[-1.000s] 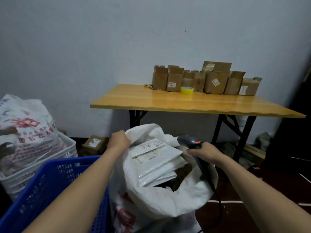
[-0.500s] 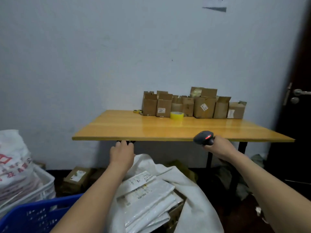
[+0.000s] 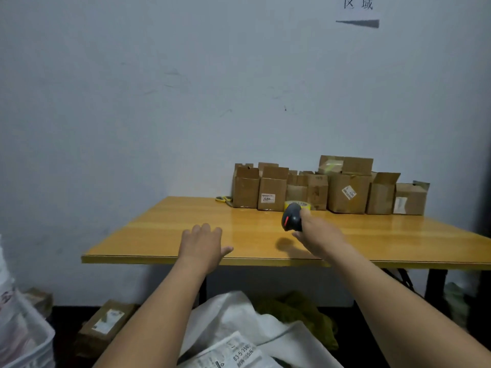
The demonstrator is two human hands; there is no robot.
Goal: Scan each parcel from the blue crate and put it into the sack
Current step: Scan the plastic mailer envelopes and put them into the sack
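Pale wall (image 3: 186, 102) filled most of the view, and a yellow wooden counter (image 3: 159, 235) stood against it. Below its front edge lay the white sack (image 3: 233, 309), mouth open, with at least one labelled parcel (image 3: 233, 354) flat inside. A row of cardboard boxes (image 3: 348, 192) lined the counter's back edge.

The blue crate was out of view, so how many parcels remained could not be told. Judging by the parcel already in the sack and both hands being up at the counter, one round of scan-and-drop looked finished and no new parcel was in hand.

The left hand (image 3: 202, 245) was spread, palm down, fingers straight, over the counter's front edge; whether it touched the wood was unclear. The right hand (image 3: 318, 237) gripped the black scanner (image 3: 291, 217) above the middle of the counter, a shadow beneath it.

The scanner's head stood roughly upright, tilted slightly, its long axis near vertical. Its red window faced left and a little toward the person. The handle was hidden in the grip.
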